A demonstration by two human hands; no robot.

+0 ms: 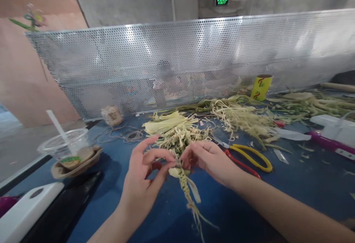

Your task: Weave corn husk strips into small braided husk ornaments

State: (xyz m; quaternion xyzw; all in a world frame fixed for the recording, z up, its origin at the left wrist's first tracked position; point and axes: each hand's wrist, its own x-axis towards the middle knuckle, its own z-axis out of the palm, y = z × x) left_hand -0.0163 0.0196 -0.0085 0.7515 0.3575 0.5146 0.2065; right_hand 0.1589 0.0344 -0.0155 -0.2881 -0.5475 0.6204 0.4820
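A braided strand of pale green plant husk hangs below my fingertips, its loose ends trailing toward the front of the table. My left hand pinches the top of the braid between thumb and index finger, the other fingers raised or curled. From the other side my right hand closes its fingertips on the same spot. The exact point of the grip is small and partly hidden by the fingers. Just behind the hands lies a heap of curled husk strips. Scissors with one yellow and one red handle rest right of my right hand.
At left stand a plastic cup with a straw and a white device on something black. Loose string lies near a pale spool. Further right are more husks, a yellow roll and a purple-handled tool. A perforated metal screen borders the back.
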